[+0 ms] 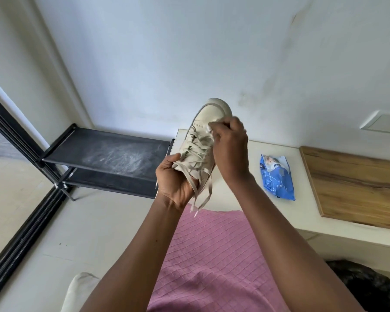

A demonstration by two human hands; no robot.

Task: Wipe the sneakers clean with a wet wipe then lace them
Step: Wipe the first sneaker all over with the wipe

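A cream sneaker (209, 118) is held up in the air, toe pointing away from me, its beige laces (198, 154) threaded and their ends hanging loose below. My left hand (175, 181) grips the heel end from underneath. My right hand (231, 145) is curled over the side of the upper, pinching a small white wet wipe (208, 128) against the shoe near the top eyelets. Most of the wipe is hidden under my fingers. A second sneaker is not in view.
A blue pack of wet wipes (276, 176) lies on the white ledge (252, 194) to the right, beside a wooden board (356, 183). A black two-tier shoe rack (108, 154) stands at the left against the wall. Pink cloth (212, 255) covers my lap.
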